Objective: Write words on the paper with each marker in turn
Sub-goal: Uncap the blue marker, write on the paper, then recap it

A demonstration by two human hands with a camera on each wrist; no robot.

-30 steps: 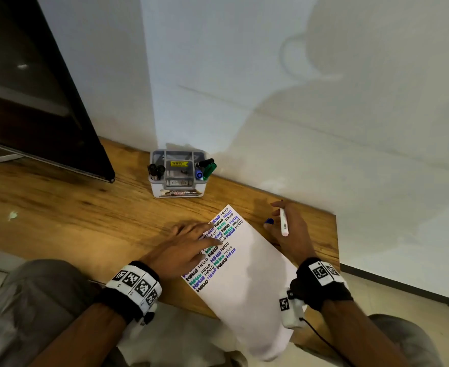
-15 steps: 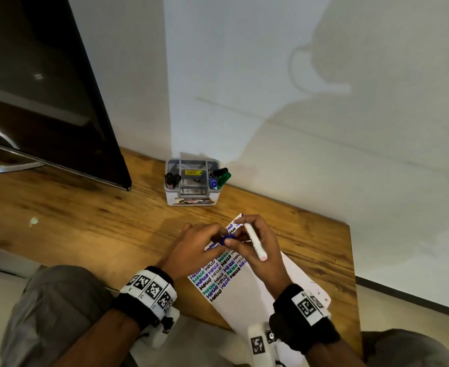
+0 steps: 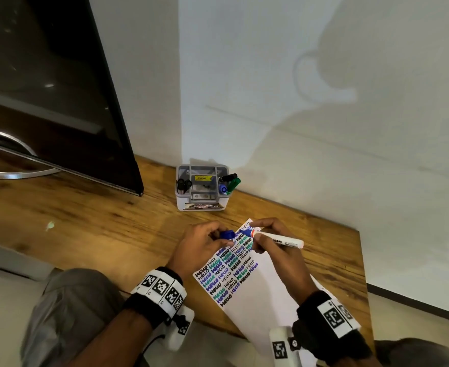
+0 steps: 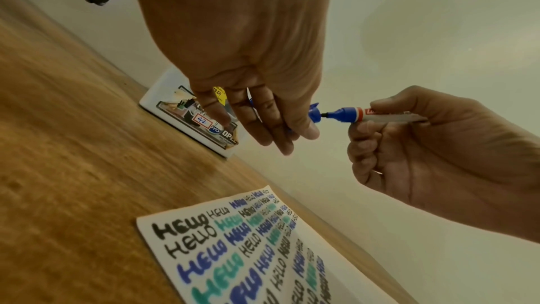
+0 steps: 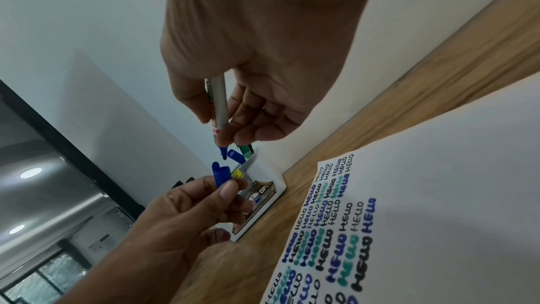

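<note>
Blue cap [image 3: 227, 234] sat pinched in the left hand [image 3: 201, 243], just off the bare tip of the marker [image 3: 276, 239] — clamped in the right hand [image 3: 276, 245]'s grip — its long axis pointing left at the cap, above the paper [image 3: 265, 295]'s far corner.

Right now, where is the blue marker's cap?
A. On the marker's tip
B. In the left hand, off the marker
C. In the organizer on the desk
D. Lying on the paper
B: the left hand pinches the blue cap a short way off the bare tip of the marker, which the right hand holds above the paper.
</note>
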